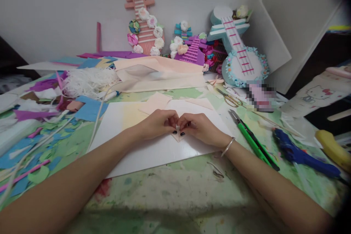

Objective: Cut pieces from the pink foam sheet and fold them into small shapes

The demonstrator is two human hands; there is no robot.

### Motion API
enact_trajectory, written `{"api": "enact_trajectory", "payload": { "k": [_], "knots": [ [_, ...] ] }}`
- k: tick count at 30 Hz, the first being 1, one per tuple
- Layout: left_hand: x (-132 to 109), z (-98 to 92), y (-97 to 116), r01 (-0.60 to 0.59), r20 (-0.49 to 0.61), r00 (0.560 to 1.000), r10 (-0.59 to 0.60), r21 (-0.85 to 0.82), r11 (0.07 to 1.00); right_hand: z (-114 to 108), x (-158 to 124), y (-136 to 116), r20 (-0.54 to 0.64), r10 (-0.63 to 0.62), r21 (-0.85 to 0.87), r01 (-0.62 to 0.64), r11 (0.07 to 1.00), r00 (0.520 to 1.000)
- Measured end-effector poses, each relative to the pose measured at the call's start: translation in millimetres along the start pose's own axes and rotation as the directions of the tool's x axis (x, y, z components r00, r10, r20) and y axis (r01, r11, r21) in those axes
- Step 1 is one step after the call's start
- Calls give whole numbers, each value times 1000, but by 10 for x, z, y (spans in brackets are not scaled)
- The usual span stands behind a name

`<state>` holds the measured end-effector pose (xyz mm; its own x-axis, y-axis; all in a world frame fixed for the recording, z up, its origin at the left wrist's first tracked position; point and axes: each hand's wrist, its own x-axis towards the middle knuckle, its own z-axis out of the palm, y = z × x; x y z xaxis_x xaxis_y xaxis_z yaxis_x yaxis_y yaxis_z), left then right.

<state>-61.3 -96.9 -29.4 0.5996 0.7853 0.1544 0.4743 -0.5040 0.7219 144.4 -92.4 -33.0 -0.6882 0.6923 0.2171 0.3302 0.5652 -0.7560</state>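
My left hand and my right hand meet over a white board. Between them is a small folded piece of peach paper, with a pointed corner toward me. Thumbs and fingertips of both hands pinch its upper part, where a narrow pale fold stands up. Fingers cover much of the piece. Just beyond my left hand, a larger cut sheet of peach paper lies on the board. A second peach scrap rests near the board's far right edge.
Right of the board lie a green utility knife, scissors and a blue glue gun. Paper scraps and white string crowd the left. Decorated paper instruments lean against the back wall, behind peach sheets.
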Motion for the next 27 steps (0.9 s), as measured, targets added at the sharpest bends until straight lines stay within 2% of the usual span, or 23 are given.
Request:
{"api": "enact_trajectory", "payload": {
  "k": [5, 16, 20, 27],
  "knots": [
    [-5, 7, -22, -18, -7, 1000, 17, -13, 1000, 16, 20, 12, -29, -11, -43, 10, 999, 1000],
    [-14, 8, -19, -5, -8, 1000, 5, 7, 1000, 30, 26, 50, -9, -13, -45, 12, 999, 1000],
    [-12, -4, 3, -20, -28, 999, 23, 97, 995, 20, 28, 27, -7, -28, -82, 28, 996, 1000],
    [-21, -10, 3, -158, 30, 987, 156, 270, 950, 11, 28, -9, -1, -75, -166, 74, 983, 997]
  ]
}}
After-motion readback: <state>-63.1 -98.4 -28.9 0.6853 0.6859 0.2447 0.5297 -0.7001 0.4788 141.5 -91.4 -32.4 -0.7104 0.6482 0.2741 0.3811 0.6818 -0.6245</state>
